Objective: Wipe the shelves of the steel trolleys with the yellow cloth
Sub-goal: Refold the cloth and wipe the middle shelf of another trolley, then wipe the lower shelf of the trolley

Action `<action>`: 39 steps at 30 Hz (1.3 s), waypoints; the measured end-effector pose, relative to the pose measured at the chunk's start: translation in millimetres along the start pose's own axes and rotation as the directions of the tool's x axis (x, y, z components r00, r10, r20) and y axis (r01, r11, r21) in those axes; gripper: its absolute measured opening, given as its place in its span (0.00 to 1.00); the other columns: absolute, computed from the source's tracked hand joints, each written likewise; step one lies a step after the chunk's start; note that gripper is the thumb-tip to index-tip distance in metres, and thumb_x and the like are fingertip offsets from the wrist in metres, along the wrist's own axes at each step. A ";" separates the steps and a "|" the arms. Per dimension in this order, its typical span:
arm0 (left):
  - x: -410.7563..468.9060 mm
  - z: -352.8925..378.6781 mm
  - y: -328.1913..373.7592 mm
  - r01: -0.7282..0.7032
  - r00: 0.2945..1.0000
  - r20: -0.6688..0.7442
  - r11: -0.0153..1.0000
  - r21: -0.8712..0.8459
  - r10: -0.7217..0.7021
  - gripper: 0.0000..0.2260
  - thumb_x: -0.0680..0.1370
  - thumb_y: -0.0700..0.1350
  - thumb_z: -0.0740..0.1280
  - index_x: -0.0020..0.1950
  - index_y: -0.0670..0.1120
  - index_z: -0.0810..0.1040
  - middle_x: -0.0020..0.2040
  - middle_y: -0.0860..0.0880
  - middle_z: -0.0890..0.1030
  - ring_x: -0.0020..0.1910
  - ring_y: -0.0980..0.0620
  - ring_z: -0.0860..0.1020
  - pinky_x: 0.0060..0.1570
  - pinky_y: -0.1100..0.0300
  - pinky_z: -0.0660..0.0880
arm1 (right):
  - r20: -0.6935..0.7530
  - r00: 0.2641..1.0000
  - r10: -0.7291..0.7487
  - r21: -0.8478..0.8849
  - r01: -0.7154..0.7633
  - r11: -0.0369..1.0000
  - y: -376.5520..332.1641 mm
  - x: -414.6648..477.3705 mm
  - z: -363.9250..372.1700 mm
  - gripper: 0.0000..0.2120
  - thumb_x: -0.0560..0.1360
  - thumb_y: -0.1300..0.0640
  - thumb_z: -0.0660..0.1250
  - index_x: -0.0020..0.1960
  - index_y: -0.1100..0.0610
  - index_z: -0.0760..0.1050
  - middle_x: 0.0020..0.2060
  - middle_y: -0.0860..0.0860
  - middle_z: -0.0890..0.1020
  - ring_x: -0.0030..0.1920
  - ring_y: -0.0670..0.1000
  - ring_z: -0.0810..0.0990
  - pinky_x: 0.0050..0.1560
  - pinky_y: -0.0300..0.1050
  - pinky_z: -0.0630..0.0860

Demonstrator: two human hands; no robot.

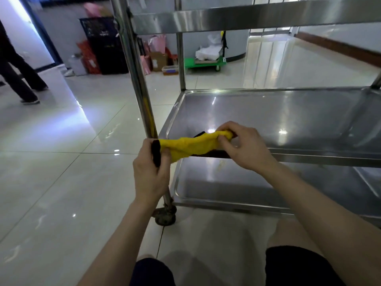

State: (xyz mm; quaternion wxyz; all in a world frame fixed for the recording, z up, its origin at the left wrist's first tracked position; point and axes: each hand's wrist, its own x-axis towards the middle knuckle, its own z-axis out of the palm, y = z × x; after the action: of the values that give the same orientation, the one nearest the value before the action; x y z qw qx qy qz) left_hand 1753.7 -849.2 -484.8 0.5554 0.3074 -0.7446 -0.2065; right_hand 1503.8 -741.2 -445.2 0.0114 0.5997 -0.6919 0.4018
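— Two hands on the cloth (pixel 193 146)?
— Yes. The left hand (pixel 150 170) has its grip closed round one end, the right hand (pixel 245 147) pinches the other end between thumb and fingertips, and the cloth is stretched between them, bunched and sagging a little.
— Where is it against the trolley (pixel 309 159)?
— In the air at the front left corner of the middle shelf (pixel 288 116), just above its rim; I cannot tell whether it touches the steel. The left hand is out over the floor (pixel 61 162), beside the post (pixel 136 75); the right hand is over the shelf.
— Something black at the left hand?
— A black piece (pixel 156 151) lies across its fingers (part of the cloth or a finger cover, I cannot tell).
— And the rest?
— A lower shelf (pixel 237 182) below, a top shelf (pixel 247 15) above, a wheel (pixel 166 215) under the post. Far back, a green cart (pixel 204 62) with white bundles by the wall, and at the left a person (pixel 18 75) in dark trousers on the tiles. Both forearms (pixel 115 244) are bare, reaching in from the bottom edge.
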 end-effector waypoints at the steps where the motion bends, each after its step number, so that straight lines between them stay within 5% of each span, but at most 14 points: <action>1: 2.1 -4.4 3.5 0.044 0.999 -0.012 0.999 -0.021 -0.044 0.04 0.85 0.54 0.63 0.55 0.55 0.73 0.42 0.55 0.76 0.39 0.59 0.77 0.36 0.63 0.70 | -0.046 0.999 -0.019 0.018 0.020 1.000 -5.4 -0.5 -0.1 0.09 0.83 0.44 0.65 0.58 0.46 0.80 0.47 0.43 0.83 0.47 0.41 0.79 0.46 0.26 0.68; 5: 8.2 -19.1 1.0 0.190 0.981 0.064 0.979 -0.072 -0.185 0.14 0.83 0.60 0.62 0.52 0.50 0.74 0.42 0.52 0.78 0.38 0.60 0.76 0.37 0.62 0.71 | -0.037 0.999 -0.015 -0.083 0.012 0.996 -13.7 -6.4 3.7 0.12 0.84 0.43 0.67 0.59 0.48 0.83 0.50 0.48 0.76 0.47 0.47 0.76 0.46 0.35 0.70; 8: 1.8 -27.3 -11.0 0.315 0.932 0.207 0.947 -0.057 -0.298 0.17 0.81 0.61 0.63 0.50 0.47 0.76 0.40 0.44 0.77 0.37 0.50 0.76 0.39 0.50 0.72 | 0.059 0.998 0.025 -0.132 -0.017 0.991 -11.3 -24.7 11.9 0.13 0.84 0.42 0.66 0.54 0.49 0.84 0.40 0.46 0.79 0.42 0.49 0.78 0.40 0.43 0.69; 13: -24.2 -31.3 -27.6 0.465 0.816 0.418 0.883 -0.066 -0.399 0.09 0.85 0.56 0.68 0.59 0.53 0.83 0.48 0.50 0.87 0.50 0.49 0.85 0.49 0.47 0.81 | 0.235 0.896 0.376 -0.024 -0.381 0.924 1.7 -57.8 40.0 0.14 0.84 0.41 0.66 0.55 0.49 0.84 0.32 0.48 0.86 0.30 0.45 0.84 0.45 0.48 0.82; 16: -51.3 -21.5 -34.6 0.489 0.771 0.514 0.866 -0.101 -0.375 0.07 0.86 0.52 0.70 0.62 0.53 0.82 0.53 0.50 0.87 0.54 0.48 0.87 0.49 0.51 0.83 | 0.434 0.653 0.621 0.313 -0.756 0.575 5.3 -72.7 67.0 0.23 0.83 0.36 0.65 0.64 0.55 0.80 0.48 0.57 0.89 0.41 0.59 0.90 0.51 0.61 0.87; 19: -80.4 -8.6 -36.6 0.569 0.561 0.789 0.809 -0.148 -0.250 0.09 0.85 0.46 0.70 0.65 0.48 0.82 0.56 0.47 0.86 0.55 0.47 0.86 0.51 0.55 0.84 | 0.560 0.518 0.647 0.404 -0.852 0.333 8.4 -78.7 93.7 0.29 0.77 0.32 0.72 0.67 0.52 0.78 0.58 0.57 0.86 0.49 0.60 0.90 0.49 0.60 0.87; 22: -104.9 6.1 -39.6 0.568 0.390 0.913 0.811 -0.139 -0.117 0.08 0.83 0.42 0.73 0.62 0.47 0.84 0.59 0.41 0.83 0.58 0.42 0.85 0.59 0.50 0.83 | 0.445 0.643 0.624 0.350 -0.766 0.540 12.8 -78.4 111.8 0.16 0.76 0.51 0.79 0.61 0.48 0.80 0.54 0.55 0.87 0.52 0.59 0.88 0.51 0.59 0.87; 27: -117.5 13.0 -53.3 0.516 0.215 0.971 0.856 -0.025 -0.101 0.12 0.77 0.41 0.80 0.55 0.56 0.86 0.55 0.51 0.86 0.58 0.51 0.85 0.62 0.48 0.83 | 0.424 0.769 0.479 0.238 -0.605 0.760 24.5 -87.6 109.0 0.22 0.77 0.63 0.73 0.65 0.45 0.72 0.55 0.51 0.85 0.50 0.54 0.85 0.47 0.54 0.86; 28: -114.0 13.3 -58.0 0.502 0.242 0.964 0.864 -0.027 -0.111 0.11 0.76 0.43 0.80 0.55 0.55 0.86 0.55 0.52 0.86 0.58 0.52 0.85 0.60 0.49 0.83 | 0.432 0.782 0.448 0.251 -0.582 0.774 27.7 -90.9 106.4 0.24 0.78 0.62 0.73 0.67 0.45 0.70 0.57 0.50 0.85 0.50 0.54 0.85 0.47 0.54 0.85; 30: -102.2 18.0 -66.8 0.475 0.453 0.860 0.880 -0.007 -0.237 0.14 0.74 0.45 0.80 0.57 0.55 0.83 0.55 0.53 0.83 0.54 0.54 0.82 0.55 0.52 0.79 | 0.470 0.798 0.378 0.272 -0.538 0.798 31.4 -96.9 101.3 0.25 0.79 0.60 0.74 0.69 0.44 0.68 0.60 0.48 0.83 0.49 0.53 0.86 0.43 0.49 0.84; 32: -87.8 24.8 -68.8 0.417 0.595 0.726 0.905 0.088 -0.345 0.29 0.71 0.49 0.83 0.69 0.55 0.76 0.65 0.54 0.76 0.63 0.55 0.77 0.59 0.58 0.76 | 0.515 0.804 0.299 0.251 -0.474 0.844 29.4 -101.7 99.3 0.24 0.81 0.55 0.73 0.69 0.41 0.66 0.62 0.44 0.83 0.50 0.50 0.86 0.43 0.45 0.82; 34: -76.3 34.0 -66.2 0.380 0.509 0.798 0.916 0.129 -0.323 0.31 0.72 0.49 0.83 0.72 0.58 0.76 0.68 0.60 0.76 0.68 0.59 0.74 0.59 0.66 0.73 | 0.497 0.838 0.225 0.138 -0.332 0.933 28.3 -105.6 103.1 0.22 0.81 0.53 0.71 0.69 0.40 0.65 0.62 0.42 0.83 0.51 0.47 0.86 0.46 0.43 0.78; 36: -71.9 45.9 -68.3 0.407 0.407 0.873 0.909 0.090 -0.269 0.15 0.76 0.44 0.81 0.58 0.56 0.83 0.54 0.62 0.84 0.57 0.61 0.81 0.53 0.66 0.74 | 0.417 0.889 0.186 0.073 -0.237 0.969 27.8 -110.7 105.0 0.22 0.80 0.54 0.71 0.68 0.43 0.65 0.58 0.42 0.84 0.48 0.46 0.85 0.45 0.44 0.78; 39: -74.7 56.6 -72.7 0.516 0.436 0.857 0.857 0.013 -0.275 0.08 0.78 0.40 0.79 0.50 0.50 0.82 0.44 0.56 0.85 0.49 0.55 0.83 0.53 0.57 0.78 | 0.306 0.903 0.301 0.143 -0.356 0.923 45.8 -127.6 101.7 0.26 0.73 0.51 0.72 0.68 0.48 0.67 0.57 0.43 0.81 0.48 0.47 0.84 0.47 0.44 0.80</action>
State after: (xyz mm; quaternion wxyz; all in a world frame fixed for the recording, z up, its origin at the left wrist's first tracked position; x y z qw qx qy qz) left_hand 1730.9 -852.5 -601.1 0.1011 0.2646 -0.7895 -0.5445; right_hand 1548.5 -696.4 -602.4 -0.2130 0.5225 -0.7352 0.3756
